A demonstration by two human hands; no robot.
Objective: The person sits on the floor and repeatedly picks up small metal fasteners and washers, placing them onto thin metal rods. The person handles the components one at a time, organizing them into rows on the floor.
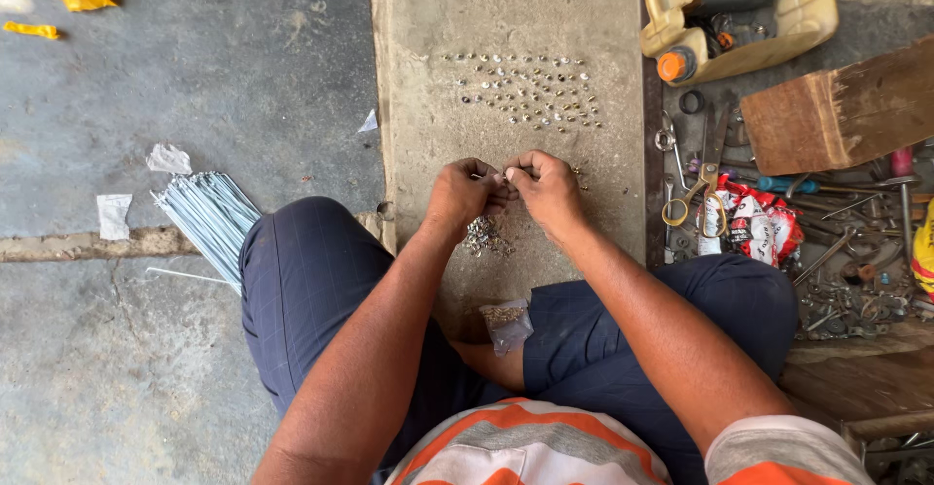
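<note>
A person sits over a concrete slab, seen from above. The left hand and right hand meet at the fingertips, each grip pinched narrow around something tiny that cannot be made out. Just below the left hand lies a heap of small metal nipples. Farther up the slab, more nipples stand in neat rows. A small clear bag rests between the knees. A bundle of thin spokes lies on the floor to the left; scissors lie to the right.
</note>
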